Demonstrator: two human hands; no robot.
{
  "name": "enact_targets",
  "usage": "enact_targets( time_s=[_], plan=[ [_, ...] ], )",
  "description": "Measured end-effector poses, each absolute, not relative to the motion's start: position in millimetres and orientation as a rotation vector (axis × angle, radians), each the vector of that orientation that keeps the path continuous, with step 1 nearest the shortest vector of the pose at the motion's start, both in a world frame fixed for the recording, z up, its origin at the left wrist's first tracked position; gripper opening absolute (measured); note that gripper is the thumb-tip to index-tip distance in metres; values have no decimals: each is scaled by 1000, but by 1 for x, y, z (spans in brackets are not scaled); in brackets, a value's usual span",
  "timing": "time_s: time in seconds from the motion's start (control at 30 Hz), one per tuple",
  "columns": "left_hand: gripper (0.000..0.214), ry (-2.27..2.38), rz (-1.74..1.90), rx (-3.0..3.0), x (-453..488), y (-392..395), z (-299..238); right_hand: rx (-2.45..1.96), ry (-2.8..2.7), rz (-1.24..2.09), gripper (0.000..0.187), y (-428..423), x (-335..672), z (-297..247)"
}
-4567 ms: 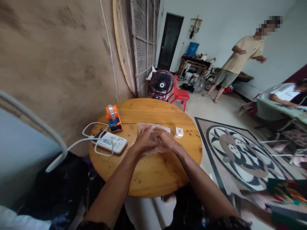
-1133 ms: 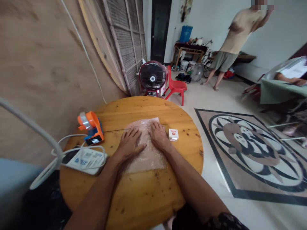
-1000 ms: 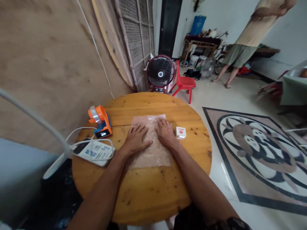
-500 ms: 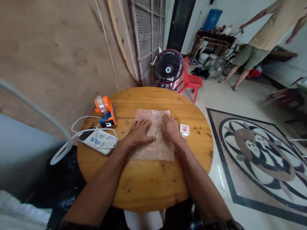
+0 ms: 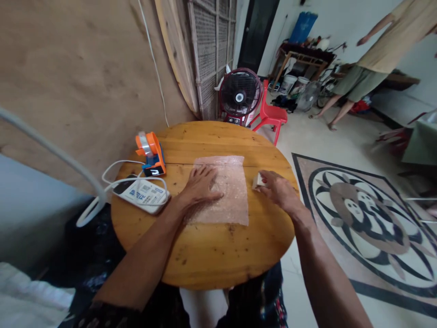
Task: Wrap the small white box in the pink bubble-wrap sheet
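A sheet of bubble wrap [image 5: 229,191] lies flat in the middle of a round wooden table [image 5: 211,246]. My left hand [image 5: 201,184] rests on the sheet's left part, fingers stretched out flat. My right hand [image 5: 278,187] is off the sheet to its right, fingers curled over a small white box [image 5: 256,180] that stands on the table by the sheet's right edge. Most of the box is hidden under my fingers.
An orange and blue tape dispenser [image 5: 150,152] and a white power strip [image 5: 141,195] with coiled cable sit at the table's left. Behind the table stand a fan [image 5: 240,96] and red chair [image 5: 271,117]. A person [image 5: 372,59] stands at the back right.
My right hand has left the bubble wrap and gone right onto the small white box. My left hand stays flat on the sheet. Much earlier, both hands held the wrap bunched together.
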State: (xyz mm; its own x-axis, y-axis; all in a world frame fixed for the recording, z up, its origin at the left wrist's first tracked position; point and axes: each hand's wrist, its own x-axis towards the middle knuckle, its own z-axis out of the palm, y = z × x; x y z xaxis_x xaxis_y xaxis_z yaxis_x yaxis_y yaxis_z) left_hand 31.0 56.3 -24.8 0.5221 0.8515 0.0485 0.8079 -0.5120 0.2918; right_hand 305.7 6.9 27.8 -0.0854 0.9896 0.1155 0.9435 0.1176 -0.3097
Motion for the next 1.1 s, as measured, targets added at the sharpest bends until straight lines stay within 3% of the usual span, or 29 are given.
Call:
enact_targets(
  time_s=[0.17, 0.33, 0.53, 0.9, 1.1],
  plan=[
    [77, 1398, 335, 2524, 35, 52, -23, -1493, -1982, 489, 50, 2, 271, 52],
    [70, 1339, 385, 2470, 30, 54, -21, -1267, -2149, 733, 52, 28, 228, 26],
    [81, 1220, 362, 2366, 12, 69, -27, -1324, -2129, 761, 59, 49, 226, -16],
    [79, 1258, 407, 2309, 10, 70, -31, -1257, -2204, 593, 57, 41, 214, -18],
    [74, 1184, 470, 2360, 9, 70, -32, -1229, -2234, 686, 77, 37, 219, -18]
  ],
)
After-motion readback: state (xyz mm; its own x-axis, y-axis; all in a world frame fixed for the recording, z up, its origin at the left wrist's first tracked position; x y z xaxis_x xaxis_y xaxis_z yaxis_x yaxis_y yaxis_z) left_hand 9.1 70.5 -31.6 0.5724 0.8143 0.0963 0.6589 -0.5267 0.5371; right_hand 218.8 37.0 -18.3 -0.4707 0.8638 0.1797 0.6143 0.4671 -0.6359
